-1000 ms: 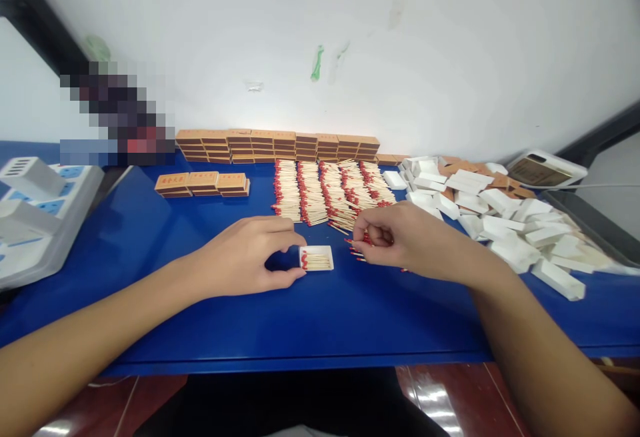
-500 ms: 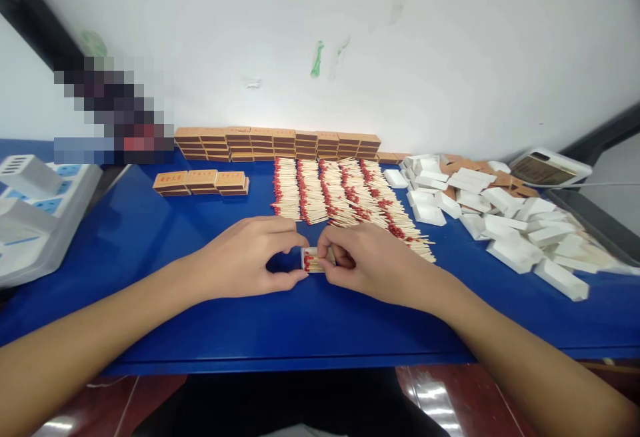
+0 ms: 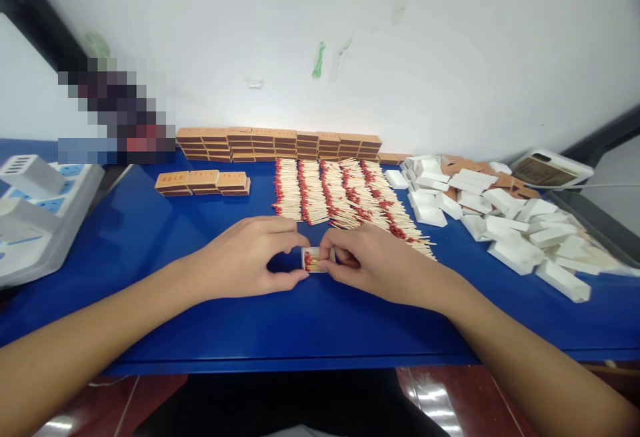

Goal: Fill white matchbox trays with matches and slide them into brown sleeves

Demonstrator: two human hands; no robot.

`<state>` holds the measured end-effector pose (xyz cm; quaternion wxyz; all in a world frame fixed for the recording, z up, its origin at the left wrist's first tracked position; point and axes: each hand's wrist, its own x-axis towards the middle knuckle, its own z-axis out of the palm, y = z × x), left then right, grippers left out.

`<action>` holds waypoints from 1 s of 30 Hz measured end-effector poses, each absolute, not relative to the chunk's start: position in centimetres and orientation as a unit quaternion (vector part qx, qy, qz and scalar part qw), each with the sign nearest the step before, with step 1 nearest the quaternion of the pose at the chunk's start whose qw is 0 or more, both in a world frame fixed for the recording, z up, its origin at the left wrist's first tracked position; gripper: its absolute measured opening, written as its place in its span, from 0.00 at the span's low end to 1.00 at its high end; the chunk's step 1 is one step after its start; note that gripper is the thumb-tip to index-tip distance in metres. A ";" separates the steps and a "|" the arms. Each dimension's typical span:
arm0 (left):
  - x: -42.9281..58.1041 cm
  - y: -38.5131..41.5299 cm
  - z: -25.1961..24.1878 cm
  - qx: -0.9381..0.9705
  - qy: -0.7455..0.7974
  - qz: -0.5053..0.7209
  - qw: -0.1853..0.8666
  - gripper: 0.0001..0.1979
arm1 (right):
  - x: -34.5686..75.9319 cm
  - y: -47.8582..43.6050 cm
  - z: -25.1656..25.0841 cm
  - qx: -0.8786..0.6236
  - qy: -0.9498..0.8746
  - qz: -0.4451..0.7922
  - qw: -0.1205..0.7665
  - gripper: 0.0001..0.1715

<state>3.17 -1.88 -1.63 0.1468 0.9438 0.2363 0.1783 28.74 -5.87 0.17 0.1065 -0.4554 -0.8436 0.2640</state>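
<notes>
A small white matchbox tray (image 3: pixel 313 259) with red-headed matches in it lies on the blue table (image 3: pixel 280 337) between my hands. My left hand (image 3: pixel 255 255) grips the tray's left end between thumb and index finger. Over the tray's right part, the fingers of my right hand (image 3: pixel 357 260) are pinched together at the matches; whether they hold a match is hidden. Just beyond my hands, rows of loose matches (image 3: pixel 313 193) with red heads lie side by side.
Stacked matchboxes (image 3: pixel 260 143) line the wall, with a shorter group (image 3: pixel 203 182) nearer on the left. White empty trays (image 3: pixel 515 250) are heaped at right, before a phone (image 3: pixel 550 167) and a grey bin (image 3: pixel 595 223). A power strip (image 3: pixel 65 217) stands far left.
The fingertips of my right hand have shifted very slightly over the tray, and the view has moved a little. My left hand keeps its grip.
</notes>
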 end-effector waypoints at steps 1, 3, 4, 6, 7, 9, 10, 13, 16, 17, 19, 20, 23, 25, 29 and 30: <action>3.2 -1.9 -1.6 0.944 0.238 0.177 0.148 0.12 | 28.8 -5.8 0.2 -0.454 -0.844 0.264 0.105 0.06; 3.1 -1.9 -1.6 0.943 0.239 0.177 0.150 0.12 | 29.0 -5.8 0.2 -0.453 -0.846 0.261 0.102 0.07; 3.1 -1.9 -1.6 0.943 0.238 0.178 0.150 0.12 | 29.1 -5.7 0.2 -0.452 -0.848 0.258 0.103 0.07; 3.1 -1.9 -1.6 0.943 0.238 0.179 0.148 0.12 | 29.1 -5.7 0.3 -0.451 -0.850 0.253 0.106 0.07; 3.1 -2.0 -1.7 0.943 0.238 0.180 0.148 0.12 | 29.1 -5.7 0.3 -0.452 -0.850 0.250 0.107 0.07; 3.1 -1.9 -1.7 0.943 0.238 0.180 0.148 0.12 | 28.9 -5.8 0.3 -0.453 -0.851 0.243 0.107 0.07; 3.1 -1.9 -1.6 0.943 0.238 0.180 0.148 0.12 | 28.8 -5.9 0.2 -0.453 -0.852 0.241 0.105 0.07; 3.1 -1.9 -1.6 0.944 0.239 0.176 0.147 0.12 | 28.8 -5.9 0.3 -0.448 -0.857 0.233 0.106 0.08; 3.1 -1.9 -1.5 0.943 0.242 0.176 0.144 0.12 | 29.8 -5.6 0.8 -0.460 -0.854 0.203 0.136 0.08; 3.1 -1.8 -1.5 0.943 0.243 0.177 0.142 0.13 | 30.4 -5.5 1.1 -0.470 -0.849 0.190 0.149 0.08; 3.0 -1.8 -1.5 0.943 0.244 0.179 0.139 0.13 | 31.9 -5.3 1.9 -0.495 -0.836 0.178 0.156 0.10; 3.0 -1.8 -1.5 0.944 0.242 0.179 0.137 0.13 | 32.7 -5.2 2.3 -0.508 -0.831 0.181 0.141 0.11; 3.0 -1.8 -1.5 0.946 0.237 0.178 0.133 0.13 | 34.7 -5.0 3.1 -0.538 -0.815 0.207 0.053 0.09; 3.0 -1.8 -1.4 0.946 0.237 0.176 0.133 0.13 | 35.2 -4.8 3.2 -0.537 -0.812 0.227 0.012 0.08; 2.9 -1.8 -1.4 0.946 0.241 0.175 0.131 0.13 | 34.7 -4.7 2.8 -0.511 -0.824 0.246 -0.017 0.05; 2.9 -1.8 -1.5 0.946 0.242 0.174 0.130 0.13 | 34.4 -4.7 2.6 -0.510 -0.823 0.249 -0.022 0.05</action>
